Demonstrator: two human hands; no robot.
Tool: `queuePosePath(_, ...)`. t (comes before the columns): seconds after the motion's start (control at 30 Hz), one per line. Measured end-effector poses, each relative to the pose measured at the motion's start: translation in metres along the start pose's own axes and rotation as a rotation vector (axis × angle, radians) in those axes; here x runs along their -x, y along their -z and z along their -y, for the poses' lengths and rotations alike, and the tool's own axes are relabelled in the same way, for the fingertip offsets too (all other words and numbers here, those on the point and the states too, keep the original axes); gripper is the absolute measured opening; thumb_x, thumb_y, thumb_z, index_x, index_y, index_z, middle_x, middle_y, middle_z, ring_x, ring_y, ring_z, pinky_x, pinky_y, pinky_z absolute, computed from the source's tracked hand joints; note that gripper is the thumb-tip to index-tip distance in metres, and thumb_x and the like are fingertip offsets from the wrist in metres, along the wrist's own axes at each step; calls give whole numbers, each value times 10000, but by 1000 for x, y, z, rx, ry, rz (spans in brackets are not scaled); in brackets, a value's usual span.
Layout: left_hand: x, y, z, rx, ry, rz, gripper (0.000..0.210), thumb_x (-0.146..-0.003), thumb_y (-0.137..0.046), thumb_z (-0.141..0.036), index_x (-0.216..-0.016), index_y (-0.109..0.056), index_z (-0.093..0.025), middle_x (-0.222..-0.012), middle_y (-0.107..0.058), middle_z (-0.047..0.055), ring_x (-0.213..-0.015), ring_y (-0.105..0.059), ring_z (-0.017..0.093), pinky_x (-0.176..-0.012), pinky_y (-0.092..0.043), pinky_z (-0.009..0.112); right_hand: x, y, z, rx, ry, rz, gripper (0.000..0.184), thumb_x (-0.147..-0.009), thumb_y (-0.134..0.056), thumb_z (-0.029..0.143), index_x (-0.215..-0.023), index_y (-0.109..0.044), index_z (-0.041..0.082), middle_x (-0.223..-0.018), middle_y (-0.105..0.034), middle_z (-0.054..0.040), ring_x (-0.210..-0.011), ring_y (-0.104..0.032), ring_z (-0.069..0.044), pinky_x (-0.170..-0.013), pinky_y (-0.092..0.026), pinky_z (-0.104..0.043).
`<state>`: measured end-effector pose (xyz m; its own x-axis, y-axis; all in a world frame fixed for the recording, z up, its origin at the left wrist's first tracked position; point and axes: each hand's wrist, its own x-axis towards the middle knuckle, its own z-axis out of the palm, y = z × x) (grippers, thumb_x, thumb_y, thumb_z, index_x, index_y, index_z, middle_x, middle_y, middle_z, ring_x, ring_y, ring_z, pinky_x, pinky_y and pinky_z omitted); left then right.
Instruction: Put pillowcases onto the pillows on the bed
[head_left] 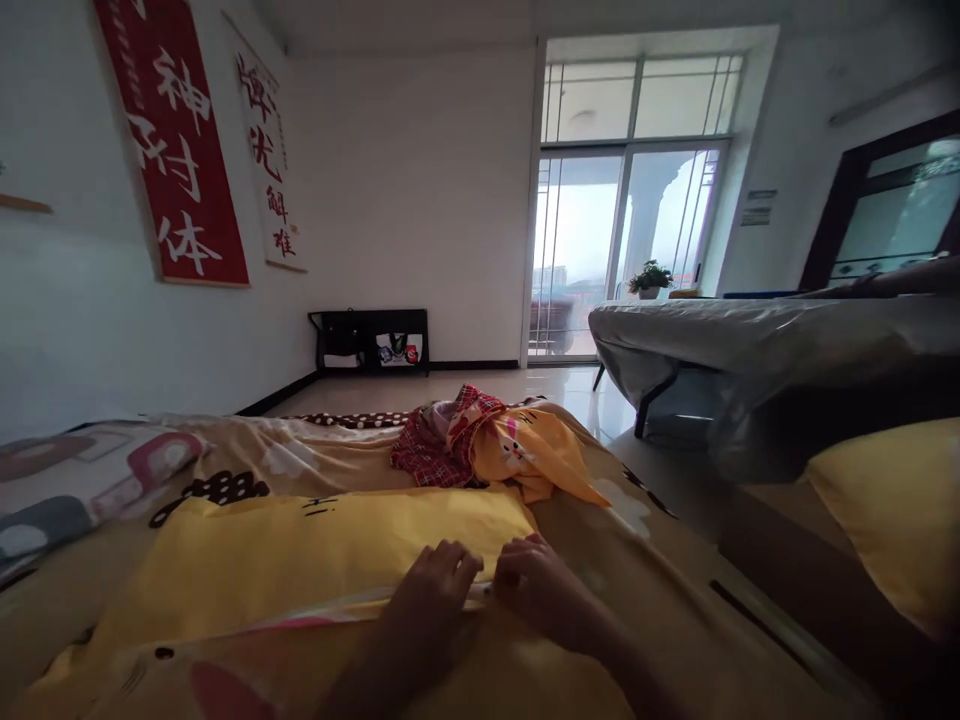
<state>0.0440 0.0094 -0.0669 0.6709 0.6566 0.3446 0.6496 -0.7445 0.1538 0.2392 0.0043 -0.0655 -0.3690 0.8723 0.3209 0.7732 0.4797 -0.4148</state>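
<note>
The yellow cloth lies across the near part of the blanket. The left hand and right hand meet its right end, all fingers curled; whether they pinch it, I cannot tell. Beyond lie 2 crumpled cloths.

Left hand and right hand: fingertips dim, curled under; can't tell whether they pinch the yellow cloth. Red scroll: top cut off. Yellow fabric, far right: runs out of view. Wall notices: too small to read.
</note>
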Motion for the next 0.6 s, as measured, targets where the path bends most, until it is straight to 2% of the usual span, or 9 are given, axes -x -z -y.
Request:
queuePosePath(0.13, 0, -2, -3, -109, -87, -50, 230, -855, -449, -38, -891, -595, -213, -912, -600, 50, -835, -534, 210, -695, -374, 329, 0, 3, -8, -87, -68, 39, 179, -776, -561, 132, -627, -642, 190, -709, -637, 22, -749, -529, -111, -792, -321, -253)
queuePosePath(0.27, 0, -4, -4, -165, -176, -55, 235, -923, -447, -107, -910, -645, -234, -857, -595, 42, -797, -530, 203, -662, -349, 329, 4, 11, -9, -79, -132, 84, 141, -768, -626, 169, -638, -673, 201, -794, -642, 16, -815, -539, -123, -831, -325, -270)
queuePosePath(0.5, 3, -9, -11, -117, -251, -11, 213, -946, -453, -190, -982, -660, -225, -1001, -633, 65, -906, -555, 225, -772, -400, 360, 8, 16, -17, -62, -161, 121, 92, -755, -679, 228, -671, -704, 201, -815, -610, 3, -734, -536, -107, -706, -361, -236)
queuePosePath(0.6, 3, -13, -11, -65, -263, -48, 205, -953, -450, -178, -1010, -645, -204, -1056, -644, 56, -950, -565, 212, -816, -412, 354, 7, 17, -10, -33, -202, 109, 84, -745, -669, 198, -669, -706, 200, -819, -617, -4, -754, -550, -118, -714, -368, -242)
